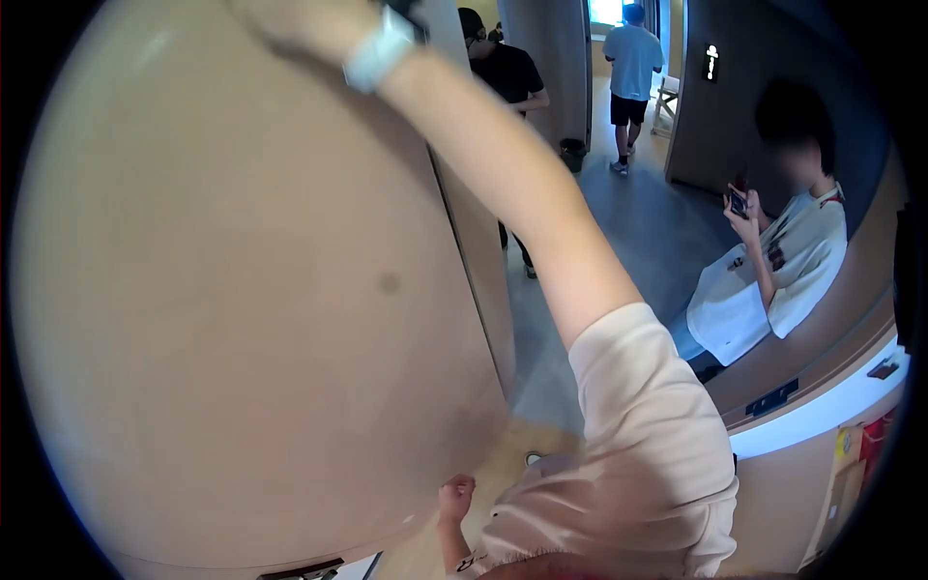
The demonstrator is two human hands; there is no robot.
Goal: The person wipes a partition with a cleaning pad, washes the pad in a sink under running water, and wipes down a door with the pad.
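Note:
A large beige panel (251, 290) with a small dark spot fills the left half of the view. My right arm reaches up across it, with a pale band on the wrist. My right hand (300, 21) is at the panel's top, blurred and partly cut off, so its fingers cannot be made out. My left hand (456, 498) is low down beside the panel's lower right part, its fingers curled in with nothing visible in them.
A person (773, 242) in a white shirt holds a phone (739, 203) at the right. Another person (633, 63) stands in a doorway, and one in black (512, 77) is behind my arm. A dark bin (572, 155) stands on the grey floor (619, 232).

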